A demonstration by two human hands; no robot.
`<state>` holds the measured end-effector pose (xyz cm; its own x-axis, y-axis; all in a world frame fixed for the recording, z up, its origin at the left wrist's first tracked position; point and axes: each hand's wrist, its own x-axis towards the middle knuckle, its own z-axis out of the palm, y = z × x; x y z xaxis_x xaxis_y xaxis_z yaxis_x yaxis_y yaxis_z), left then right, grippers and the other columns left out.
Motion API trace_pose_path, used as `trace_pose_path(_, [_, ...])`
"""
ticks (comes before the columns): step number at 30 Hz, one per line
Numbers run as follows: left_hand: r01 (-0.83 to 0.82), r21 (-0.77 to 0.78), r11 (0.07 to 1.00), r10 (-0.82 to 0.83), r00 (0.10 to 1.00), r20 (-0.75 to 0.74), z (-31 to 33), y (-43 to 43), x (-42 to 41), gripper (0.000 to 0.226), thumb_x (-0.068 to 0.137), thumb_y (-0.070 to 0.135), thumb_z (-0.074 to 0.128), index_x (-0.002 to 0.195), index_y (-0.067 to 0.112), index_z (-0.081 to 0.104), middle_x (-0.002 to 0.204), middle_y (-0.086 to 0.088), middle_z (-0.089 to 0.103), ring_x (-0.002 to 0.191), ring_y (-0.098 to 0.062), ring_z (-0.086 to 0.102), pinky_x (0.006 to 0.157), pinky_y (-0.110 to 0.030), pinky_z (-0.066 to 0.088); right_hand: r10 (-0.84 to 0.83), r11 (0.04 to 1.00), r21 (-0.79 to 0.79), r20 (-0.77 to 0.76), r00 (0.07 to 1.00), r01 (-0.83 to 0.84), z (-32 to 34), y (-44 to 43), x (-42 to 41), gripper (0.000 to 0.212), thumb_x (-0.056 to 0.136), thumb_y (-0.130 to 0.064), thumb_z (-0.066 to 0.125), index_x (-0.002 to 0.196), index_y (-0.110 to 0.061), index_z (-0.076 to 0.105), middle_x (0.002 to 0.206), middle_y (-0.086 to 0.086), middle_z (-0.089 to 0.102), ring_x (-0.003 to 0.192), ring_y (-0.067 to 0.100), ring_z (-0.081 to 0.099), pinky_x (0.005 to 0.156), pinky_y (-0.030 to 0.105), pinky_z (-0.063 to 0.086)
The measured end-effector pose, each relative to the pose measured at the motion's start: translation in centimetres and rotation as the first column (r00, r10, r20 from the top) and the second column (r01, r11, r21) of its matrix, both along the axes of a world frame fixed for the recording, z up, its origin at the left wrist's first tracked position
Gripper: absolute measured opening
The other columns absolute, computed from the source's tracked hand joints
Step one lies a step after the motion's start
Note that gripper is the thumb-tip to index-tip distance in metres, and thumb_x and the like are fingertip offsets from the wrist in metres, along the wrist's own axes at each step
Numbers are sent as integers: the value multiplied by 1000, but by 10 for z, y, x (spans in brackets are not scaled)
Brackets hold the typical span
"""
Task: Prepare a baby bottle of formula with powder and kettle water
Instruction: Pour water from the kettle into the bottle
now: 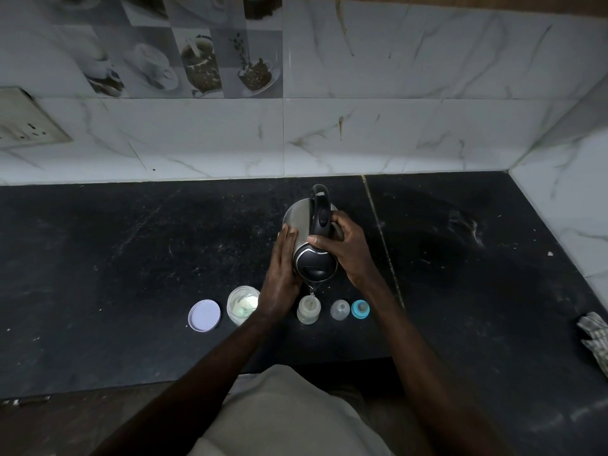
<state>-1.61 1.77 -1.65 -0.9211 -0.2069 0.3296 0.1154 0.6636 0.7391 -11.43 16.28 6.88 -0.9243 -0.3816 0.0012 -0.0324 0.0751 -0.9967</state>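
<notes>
A steel kettle (301,222) with a black lid and handle is tipped toward me above the dark counter. My right hand (345,248) grips its black handle. My left hand (279,271) lies flat with straight fingers against the kettle's left side. A thin stream of water falls from the spout into an open clear baby bottle (308,311) standing upright below. Left of the bottle stands an open jar of white powder (241,306) with a scoop inside, partly hidden by my left wrist.
The jar's pale lid (204,315) lies on the black counter (131,258) at the left. A clear bottle cap (340,310) and a blue teat ring (360,309) sit right of the bottle. A checked cloth (595,337) lies at the right edge. Marble walls close the back and right.
</notes>
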Motion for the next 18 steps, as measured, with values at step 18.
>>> trace_pose_path(18, [7,0,1000,-7,1000,-15,-1,-3,-4,103,90,-7,74,168,16,10,177,-6,4,163,-24,12,126,-45,34,9,999,-32,-4,1000,-9,-2,-2,-4,46,77,-6,88,117,-5,67,117,12,73,115,34,69,102,59,54])
